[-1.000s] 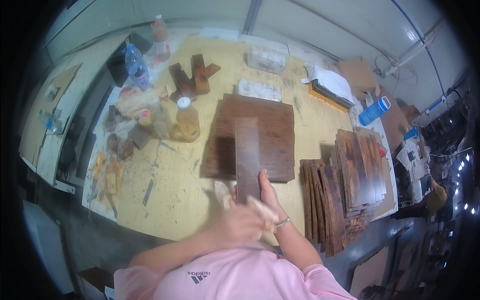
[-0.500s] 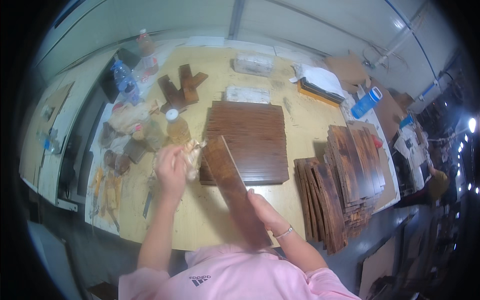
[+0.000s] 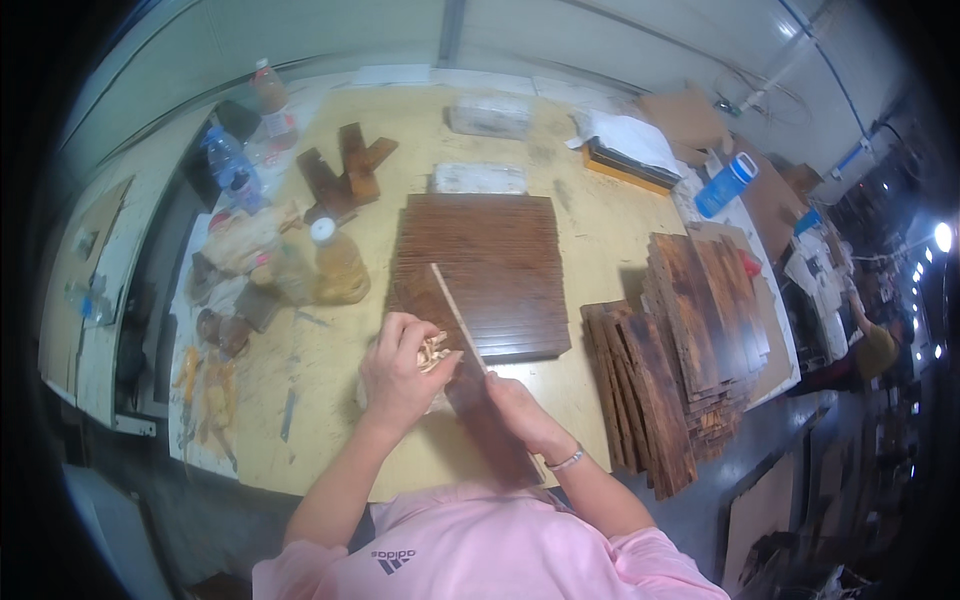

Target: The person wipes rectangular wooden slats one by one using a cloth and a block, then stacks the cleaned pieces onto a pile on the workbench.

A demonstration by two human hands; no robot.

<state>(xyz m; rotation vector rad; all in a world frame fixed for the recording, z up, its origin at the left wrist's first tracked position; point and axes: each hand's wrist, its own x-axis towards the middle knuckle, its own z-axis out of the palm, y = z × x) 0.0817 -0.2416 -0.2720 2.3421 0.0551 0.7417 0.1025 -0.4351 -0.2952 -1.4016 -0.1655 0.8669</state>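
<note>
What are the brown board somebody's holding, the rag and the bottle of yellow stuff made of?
The board looks like stained wood: dark brown face, paler edge. The rag seems cream cloth: it bunches into folds. The bottle is clear, maybe plastic: yellowish liquid shows through.

Soft, hazy light over the table (image 3: 600, 215), glaring lamps (image 3: 942, 237) at dim right, bowed edges, black corners.
</note>
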